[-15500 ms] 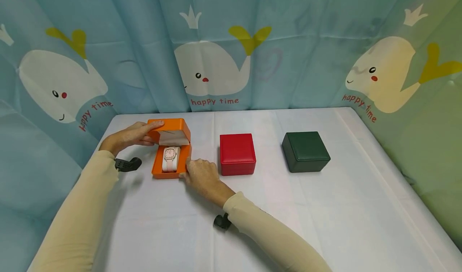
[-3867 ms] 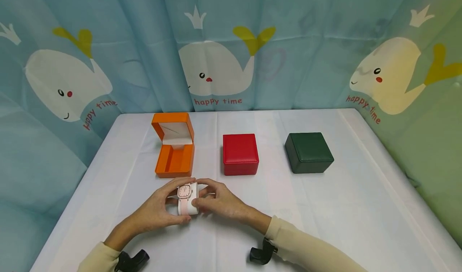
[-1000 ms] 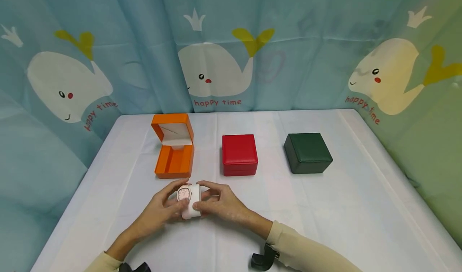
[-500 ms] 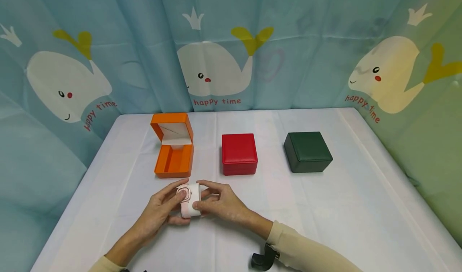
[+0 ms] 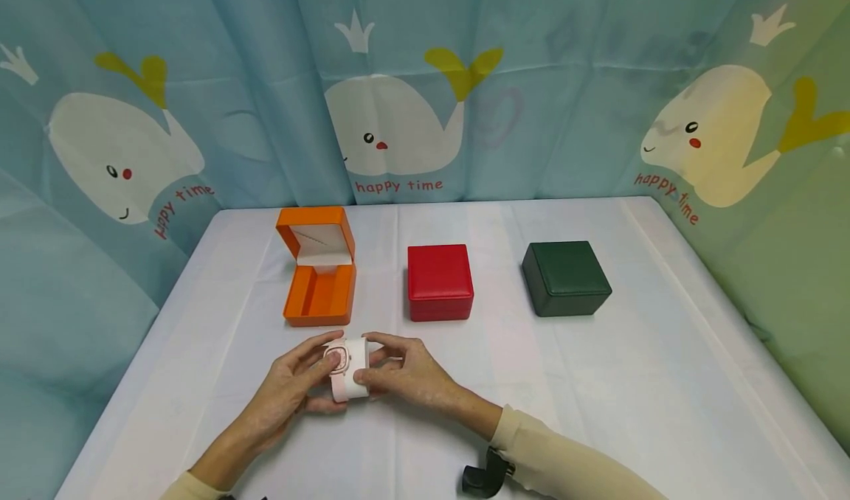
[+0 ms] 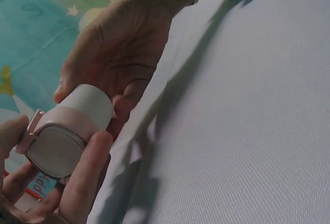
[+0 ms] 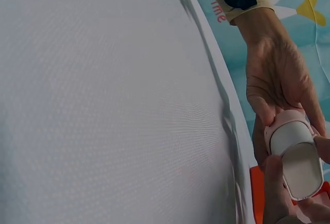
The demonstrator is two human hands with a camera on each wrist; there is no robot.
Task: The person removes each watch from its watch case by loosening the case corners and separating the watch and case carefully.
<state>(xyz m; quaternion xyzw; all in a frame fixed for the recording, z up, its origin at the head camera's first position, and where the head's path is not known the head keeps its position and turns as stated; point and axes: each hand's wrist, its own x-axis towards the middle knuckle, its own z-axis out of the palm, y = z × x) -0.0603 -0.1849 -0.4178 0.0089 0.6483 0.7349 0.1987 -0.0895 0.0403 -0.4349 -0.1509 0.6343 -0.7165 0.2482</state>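
A pink watch (image 5: 336,358) is strapped around a white cushion (image 5: 354,371), held just above the table near its front edge. My left hand (image 5: 295,386) grips it from the left, thumb on the watch face (image 6: 54,151) and fingers under it. My right hand (image 5: 401,371) pinches the cushion's right end (image 7: 294,154). The left wrist view shows the right hand (image 6: 124,44) behind the cushion (image 6: 88,104). Behind the hands an orange box (image 5: 319,273) stands with its lid up and its tray bare.
A closed red box (image 5: 440,282) and a closed dark green box (image 5: 564,277) stand in a row to the right of the orange one on the white tablecloth (image 5: 598,382). Whale-print curtains (image 5: 412,87) hang around the table's back and sides.
The watch face has turned from pointing up to pointing left, and my left thumb has come onto it. Both hands stay in place before the orange box.
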